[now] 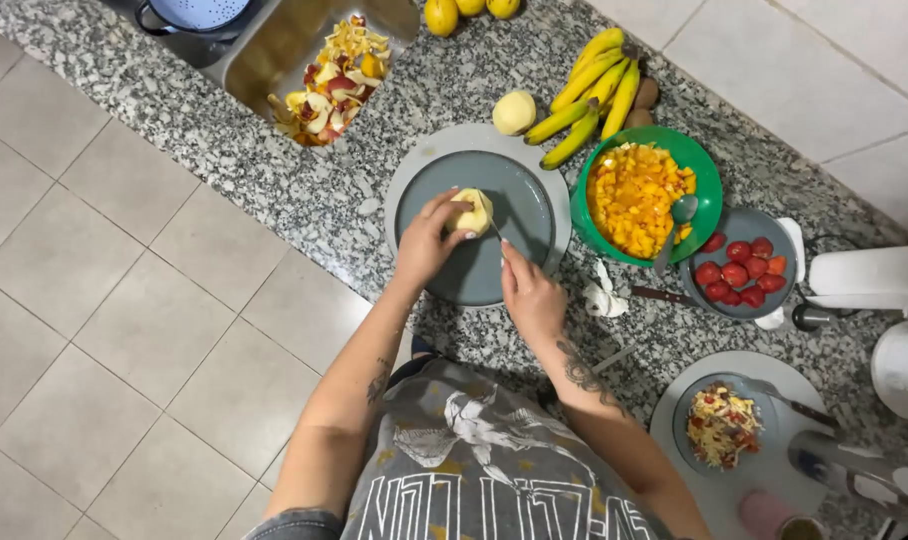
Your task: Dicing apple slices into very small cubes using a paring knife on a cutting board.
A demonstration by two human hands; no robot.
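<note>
My left hand (426, 243) holds a peeled pale-yellow fruit (474, 211) down on a grey plate (519, 200) that lies on the speckled granite counter. My right hand (530, 291) grips a small knife (495, 231) whose blade touches the fruit's right side; most of the handle is hidden in my fist. A second peeled fruit (514, 112) rests on the counter just beyond the plate.
A green bowl (702, 170) of chopped orange fruit with a spoon sits right of the plate, beside a bunch of bananas (594, 90). A grey bowl of strawberries (742, 266), a bowl of scraps (722, 426), a sink with peelings (329, 80) and a white appliance (879, 300) surround them.
</note>
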